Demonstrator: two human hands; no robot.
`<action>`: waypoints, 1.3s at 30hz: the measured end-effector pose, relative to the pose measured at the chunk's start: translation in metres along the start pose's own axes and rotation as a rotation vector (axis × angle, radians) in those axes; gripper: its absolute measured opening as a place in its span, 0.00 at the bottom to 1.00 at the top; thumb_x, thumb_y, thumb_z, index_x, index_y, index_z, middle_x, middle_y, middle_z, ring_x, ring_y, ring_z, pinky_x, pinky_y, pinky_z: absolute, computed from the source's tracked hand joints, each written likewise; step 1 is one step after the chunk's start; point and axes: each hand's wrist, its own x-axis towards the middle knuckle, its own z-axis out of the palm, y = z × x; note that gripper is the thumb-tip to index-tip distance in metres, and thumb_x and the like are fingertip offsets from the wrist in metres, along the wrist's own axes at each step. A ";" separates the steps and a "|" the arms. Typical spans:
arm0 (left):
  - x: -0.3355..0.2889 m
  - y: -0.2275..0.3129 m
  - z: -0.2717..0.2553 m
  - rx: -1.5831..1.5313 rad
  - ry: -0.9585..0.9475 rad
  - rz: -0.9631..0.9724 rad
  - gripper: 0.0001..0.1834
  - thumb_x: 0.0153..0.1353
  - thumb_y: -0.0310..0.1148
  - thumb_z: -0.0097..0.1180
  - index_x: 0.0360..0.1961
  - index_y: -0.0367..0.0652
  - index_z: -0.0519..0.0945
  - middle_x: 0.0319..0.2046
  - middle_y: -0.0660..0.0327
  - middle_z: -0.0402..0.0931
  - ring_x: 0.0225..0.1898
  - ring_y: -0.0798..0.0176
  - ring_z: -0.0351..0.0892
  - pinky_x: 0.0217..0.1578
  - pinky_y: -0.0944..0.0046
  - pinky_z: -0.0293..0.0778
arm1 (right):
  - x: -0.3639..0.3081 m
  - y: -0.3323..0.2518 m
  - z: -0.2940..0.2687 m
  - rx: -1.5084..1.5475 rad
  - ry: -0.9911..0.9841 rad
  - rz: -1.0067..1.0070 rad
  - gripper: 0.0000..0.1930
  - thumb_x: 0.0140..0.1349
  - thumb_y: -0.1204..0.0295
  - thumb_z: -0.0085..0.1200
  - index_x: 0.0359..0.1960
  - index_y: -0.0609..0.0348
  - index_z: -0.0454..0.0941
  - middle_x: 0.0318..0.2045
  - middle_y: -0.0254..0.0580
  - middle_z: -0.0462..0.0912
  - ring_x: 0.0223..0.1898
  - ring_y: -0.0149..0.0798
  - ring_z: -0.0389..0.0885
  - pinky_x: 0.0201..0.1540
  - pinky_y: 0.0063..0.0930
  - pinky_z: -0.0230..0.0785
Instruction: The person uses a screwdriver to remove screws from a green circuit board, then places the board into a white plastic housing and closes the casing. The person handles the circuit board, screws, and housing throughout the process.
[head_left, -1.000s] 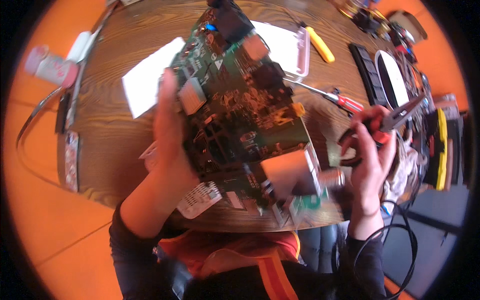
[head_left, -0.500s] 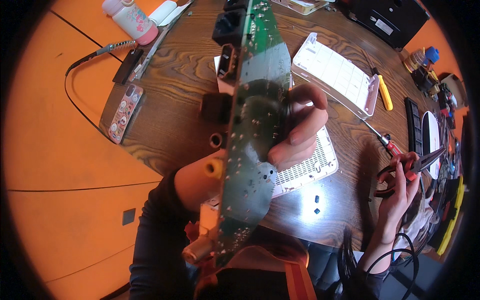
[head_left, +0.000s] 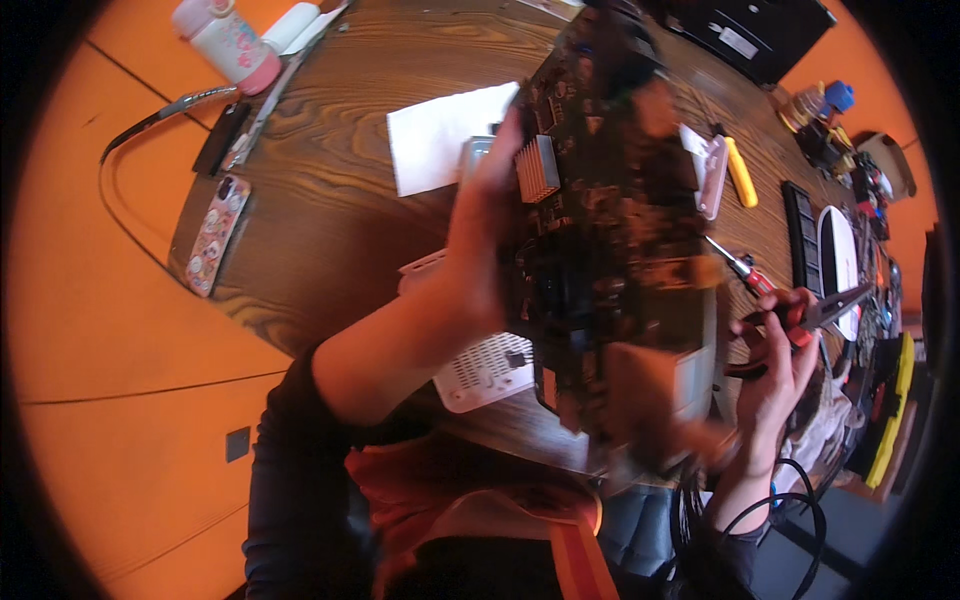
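A green circuit board (head_left: 610,260) is raised close in front of me, its component side facing me and smeared by motion. It carries a finned heat sink (head_left: 537,170) and a metal box (head_left: 665,385). My left hand (head_left: 490,195) grips the board's left edge; most of its fingers are hidden behind the board. In my right hand (head_left: 783,362), to the board's right, is a pair of long-nose pliers (head_left: 825,308) with red-and-black handles, jaws pointing up and right. Below the board lies a white perforated plastic casing (head_left: 480,385), partly covered.
White paper (head_left: 440,140) lies behind my left hand. A phone (head_left: 217,235), soldering iron (head_left: 195,100) and bottle (head_left: 230,50) are at left. A red-handled screwdriver (head_left: 750,275), yellow-handled tool (head_left: 741,172) and black cables (head_left: 800,500) are at right.
My left hand has turned the board from its soldered side to its component side and shifted it right. The right hand still holds the pliers, slightly further left in view.
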 end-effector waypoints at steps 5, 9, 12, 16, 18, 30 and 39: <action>0.000 -0.005 0.017 0.259 0.358 -0.034 0.24 0.60 0.53 0.44 0.47 0.46 0.71 0.40 0.62 0.75 0.39 0.65 0.76 0.40 0.60 0.75 | 0.002 0.005 0.003 0.046 -0.031 0.018 0.18 0.56 0.84 0.41 0.50 0.61 0.59 0.41 0.43 0.66 0.45 0.36 0.69 0.48 0.46 0.70; -0.002 -0.010 0.021 0.356 0.443 -0.042 0.21 0.61 0.50 0.44 0.46 0.46 0.71 0.39 0.64 0.75 0.39 0.68 0.76 0.39 0.65 0.75 | 0.006 0.006 0.003 0.068 -0.045 0.052 0.16 0.56 0.84 0.39 0.47 0.61 0.60 0.41 0.46 0.68 0.44 0.37 0.70 0.48 0.46 0.70; -0.003 -0.012 0.019 0.418 0.413 0.008 0.21 0.61 0.49 0.45 0.46 0.45 0.71 0.39 0.63 0.74 0.39 0.69 0.76 0.39 0.66 0.75 | 0.009 0.006 0.002 0.074 -0.022 0.073 0.16 0.57 0.83 0.39 0.48 0.61 0.60 0.41 0.47 0.70 0.45 0.38 0.71 0.47 0.44 0.72; -0.004 -0.015 0.016 0.478 0.462 0.049 0.21 0.61 0.48 0.45 0.48 0.45 0.71 0.40 0.60 0.76 0.38 0.65 0.77 0.39 0.63 0.76 | 0.010 0.010 0.001 0.081 -0.041 0.099 0.21 0.55 0.85 0.41 0.52 0.60 0.59 0.44 0.48 0.71 0.48 0.38 0.70 0.46 0.40 0.73; -0.004 -0.014 0.015 0.437 0.410 0.041 0.21 0.63 0.47 0.41 0.49 0.45 0.70 0.40 0.61 0.75 0.38 0.66 0.77 0.40 0.65 0.74 | 0.010 0.014 0.003 -0.013 -0.113 0.043 0.23 0.54 0.87 0.42 0.53 0.60 0.59 0.45 0.47 0.70 0.49 0.38 0.69 0.46 0.38 0.73; -0.002 -0.014 0.018 0.228 -0.005 -0.023 0.21 0.66 0.46 0.35 0.50 0.43 0.69 0.40 0.61 0.75 0.40 0.67 0.76 0.42 0.66 0.74 | 0.007 0.023 0.003 -0.118 -0.189 0.118 0.25 0.56 0.87 0.40 0.57 0.59 0.57 0.50 0.45 0.67 0.52 0.37 0.69 0.42 0.30 0.75; -0.001 -0.012 0.011 0.216 0.019 -0.044 0.20 0.64 0.45 0.39 0.49 0.43 0.70 0.41 0.61 0.75 0.41 0.67 0.76 0.43 0.66 0.73 | 0.000 0.019 0.005 -0.258 -0.129 -0.178 0.24 0.52 0.88 0.38 0.53 0.62 0.60 0.49 0.46 0.67 0.53 0.38 0.66 0.52 0.35 0.67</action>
